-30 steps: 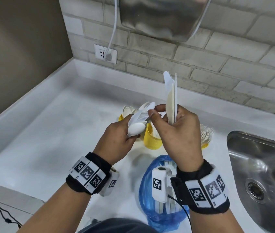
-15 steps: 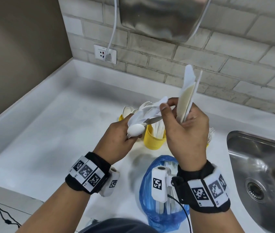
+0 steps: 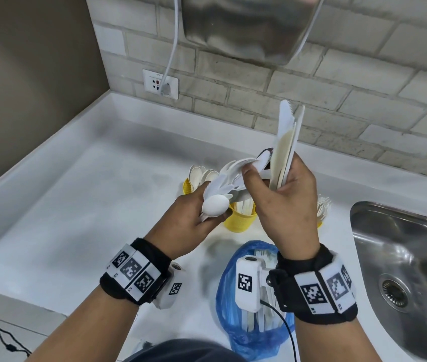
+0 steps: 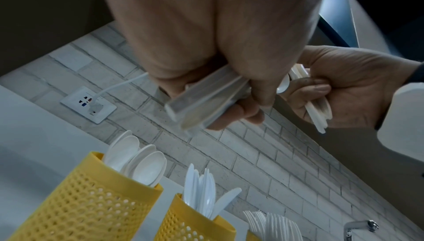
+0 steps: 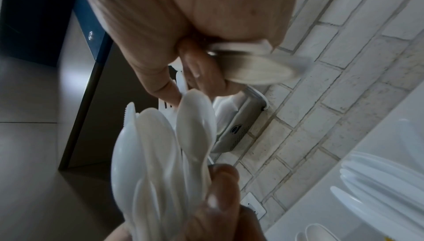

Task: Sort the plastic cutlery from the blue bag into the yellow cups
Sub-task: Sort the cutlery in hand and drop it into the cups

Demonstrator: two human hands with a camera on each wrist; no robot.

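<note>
My left hand [image 3: 207, 212] grips a mixed bunch of white plastic spoons and knives [image 3: 222, 188] above the yellow cups. My right hand [image 3: 272, 184] holds several knives [image 3: 285, 142] upright in its curled fingers. Its thumb and forefinger also pinch a serrated knife [image 3: 260, 163] at the top of the left bunch. Three yellow cups stand behind the hands: one with spoons [image 4: 91, 199], one with knives [image 4: 195, 225], and one with forks [image 3: 323, 210] that is mostly hidden. The blue bag [image 3: 249, 335] lies open near me with more cutlery inside.
A steel sink [image 3: 403, 257] is sunk into the white counter [image 3: 76, 205] at the right. On the brick wall are a socket [image 3: 160, 84] with a white cable and a metal appliance [image 3: 246, 22]. A raised edge bounds the counter at left and back.
My right hand shifted slightly right, its upright knives tilting and then straightening. Its thumb and forefinger drew a serrated knife partly out of the left bunch. The left hand stayed put.
</note>
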